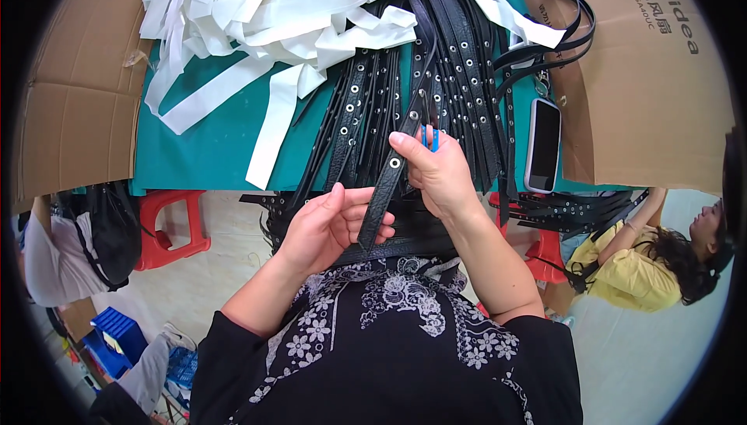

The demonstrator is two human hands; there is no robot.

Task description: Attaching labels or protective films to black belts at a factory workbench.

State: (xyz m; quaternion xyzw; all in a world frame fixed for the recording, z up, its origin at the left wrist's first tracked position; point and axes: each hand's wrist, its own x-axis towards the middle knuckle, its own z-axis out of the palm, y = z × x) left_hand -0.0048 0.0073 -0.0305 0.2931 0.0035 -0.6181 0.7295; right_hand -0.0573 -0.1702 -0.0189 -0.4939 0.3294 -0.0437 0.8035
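Observation:
A black leather strap (pixel 381 195) with metal eyelets slants down toward me from the pile on the table. My right hand (pixel 443 172) pinches it, thumb on top near an eyelet. Something small and blue (pixel 430 139) shows at that hand's fingers; I cannot make out its kind. My left hand (pixel 327 227) is open, palm up, its fingers stretched behind the strap's lower end and its thumb apart. Beyond my hands lie several more black eyelet straps (pixel 350 110), side by side on the green tabletop (pixel 202 153).
A heap of white fabric strips (pixel 272 5) covers the far left. A phone (pixel 544 145) lies at the table's right side, by a cardboard box (pixel 638 59). More cardboard (pixel 78 106) stands left. Below are red stools (pixel 175 227); a person in yellow (pixel 634 265) handles straps at right.

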